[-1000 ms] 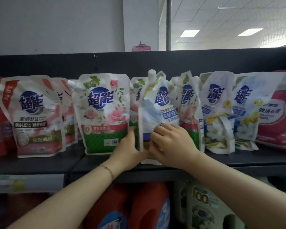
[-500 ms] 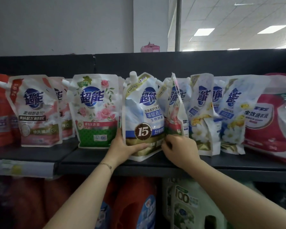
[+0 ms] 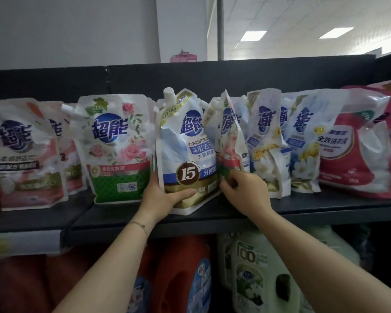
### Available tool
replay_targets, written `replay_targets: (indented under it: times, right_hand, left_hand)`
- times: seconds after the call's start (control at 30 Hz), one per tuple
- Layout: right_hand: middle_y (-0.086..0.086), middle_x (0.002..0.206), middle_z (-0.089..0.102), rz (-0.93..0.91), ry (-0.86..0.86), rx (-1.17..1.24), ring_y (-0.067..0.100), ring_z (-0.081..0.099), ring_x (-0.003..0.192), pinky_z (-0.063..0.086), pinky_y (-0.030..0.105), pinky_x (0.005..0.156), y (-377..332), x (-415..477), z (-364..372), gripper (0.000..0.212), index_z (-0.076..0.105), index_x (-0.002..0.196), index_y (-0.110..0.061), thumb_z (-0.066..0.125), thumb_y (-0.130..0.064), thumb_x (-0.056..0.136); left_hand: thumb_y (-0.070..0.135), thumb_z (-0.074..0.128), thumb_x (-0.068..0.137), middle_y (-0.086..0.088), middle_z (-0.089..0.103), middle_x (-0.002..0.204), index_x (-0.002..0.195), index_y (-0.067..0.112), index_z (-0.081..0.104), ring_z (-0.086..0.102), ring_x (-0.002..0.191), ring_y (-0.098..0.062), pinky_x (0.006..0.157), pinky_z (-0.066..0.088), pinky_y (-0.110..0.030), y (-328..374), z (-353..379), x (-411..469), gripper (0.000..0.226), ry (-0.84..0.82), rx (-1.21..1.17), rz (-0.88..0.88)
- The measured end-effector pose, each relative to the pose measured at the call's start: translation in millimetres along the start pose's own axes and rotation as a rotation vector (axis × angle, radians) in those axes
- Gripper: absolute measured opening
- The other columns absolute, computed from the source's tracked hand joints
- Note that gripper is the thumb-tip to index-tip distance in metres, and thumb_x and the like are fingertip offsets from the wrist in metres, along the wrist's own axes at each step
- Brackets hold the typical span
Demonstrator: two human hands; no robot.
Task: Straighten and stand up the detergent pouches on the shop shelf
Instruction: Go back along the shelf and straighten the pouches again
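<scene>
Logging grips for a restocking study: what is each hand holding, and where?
Left hand: blue pouch, lower left edge. Right hand: rose pouch, bottom edge.

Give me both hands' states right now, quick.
Left hand: closed on the lower left edge of the blue pouch, thumb across its front.
Right hand: fingers curled on the bottom of the rose pouch turned edge-on.

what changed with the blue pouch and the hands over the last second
The blue pouch was edge-on to the camera a second ago; it has been turned to face front and now stands upright. The left hand moved to grip its lower left corner. The right hand let go of it and shifted to the rose pouch beside it. The other pouches on the shelf stayed put.
</scene>
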State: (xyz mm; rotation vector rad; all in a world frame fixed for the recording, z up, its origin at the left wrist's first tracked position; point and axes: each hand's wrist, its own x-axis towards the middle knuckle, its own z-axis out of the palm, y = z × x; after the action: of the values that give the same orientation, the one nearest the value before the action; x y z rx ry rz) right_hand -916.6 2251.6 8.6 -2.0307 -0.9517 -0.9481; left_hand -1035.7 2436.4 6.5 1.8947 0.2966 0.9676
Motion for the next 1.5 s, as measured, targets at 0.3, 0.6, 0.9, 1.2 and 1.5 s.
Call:
replay_targets:
  times: [0.3,0.6,0.9,1.2,1.5]
  right_hand:
    - [0.008,0.083,0.065,0.359,-0.031,-0.198,0.031,0.065,0.080,0.045,0.034,0.060,-4,3,-9,0.047,0.047,0.091,-0.013,0.059,-0.058,0.086]
    - [0.009,0.091,0.065,0.428,-0.127,-0.369,0.030,0.065,0.083,0.043,0.033,0.059,-11,5,-10,0.063,0.050,0.104,-0.011,0.046,-0.072,0.086]
    - [0.009,0.092,0.067,0.309,-0.141,-0.469,0.030,0.066,0.079,0.043,0.033,0.055,-9,5,-6,0.056,0.047,0.112,-0.009,0.035,-0.061,0.096]
    - [0.008,0.092,0.068,0.237,-0.131,-0.399,0.030,0.066,0.080,0.039,0.031,0.057,-4,5,-6,0.046,0.050,0.114,-0.010,0.038,-0.053,0.099]
    - [0.016,0.120,0.051,0.319,-0.222,-0.208,0.037,0.058,0.098,0.046,0.039,0.073,-8,12,-9,0.036,0.056,0.118,-0.011,0.047,-0.041,0.099]
  left_hand:
    - [0.041,0.095,0.037,0.011,0.070,0.099,0.116,0.022,0.056,0.067,0.088,-0.008,0.085,0.055,-0.035,-7,-3,1,0.090,0.075,-0.005,-0.020]
    - [0.030,0.097,0.041,0.025,0.055,0.100,0.118,0.032,0.038,0.052,0.084,0.014,0.065,0.039,-0.001,7,-6,-9,0.097,-0.012,-0.035,0.022]
    - [0.025,0.096,0.051,0.022,0.060,0.099,0.118,0.030,0.047,0.055,0.087,0.013,0.065,0.041,-0.002,5,-7,-12,0.083,0.022,-0.030,0.037]
    - [0.023,0.095,0.053,0.019,0.063,0.097,0.117,0.028,0.049,0.058,0.083,0.011,0.063,0.042,-0.003,8,-4,-19,0.078,0.087,-0.012,0.033]
    - [0.017,0.095,0.053,0.013,0.065,0.102,0.120,0.026,0.047,0.061,0.090,0.002,0.069,0.045,-0.010,18,-11,-20,0.083,0.039,-0.005,-0.033]
